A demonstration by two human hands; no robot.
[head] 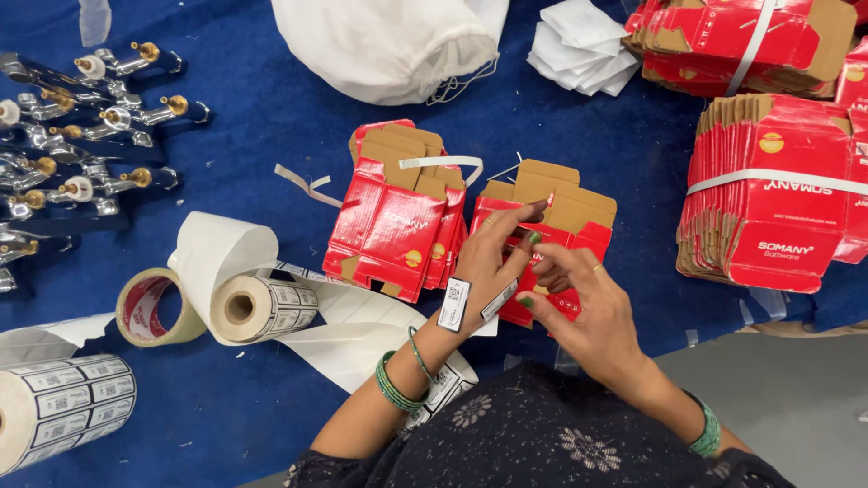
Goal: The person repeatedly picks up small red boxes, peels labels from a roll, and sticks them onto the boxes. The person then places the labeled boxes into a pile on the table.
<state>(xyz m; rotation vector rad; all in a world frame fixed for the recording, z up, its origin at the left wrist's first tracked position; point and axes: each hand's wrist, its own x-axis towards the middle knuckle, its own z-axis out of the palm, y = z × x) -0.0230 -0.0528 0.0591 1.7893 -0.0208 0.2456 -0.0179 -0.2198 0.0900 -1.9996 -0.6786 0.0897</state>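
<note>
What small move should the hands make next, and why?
Probably press a label onto the flat red carton: two labels hang stuck to the left hand, and both hands, the right hand included, sit on that carton.

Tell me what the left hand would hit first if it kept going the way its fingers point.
The left hand points up and right, so it would likely first meet the flattened red cardboard carton with brown flaps directly under its fingertips. Depth is unclear; it may already touch it.

**A packing workshop for taps**

Strapped bundles of flat red cartons [768, 190] lie on a blue cloth [271, 117], beside rows of shiny metal taps [81, 136], rolls of printed labels [262, 307], and a roll of tape [154, 307].
</note>
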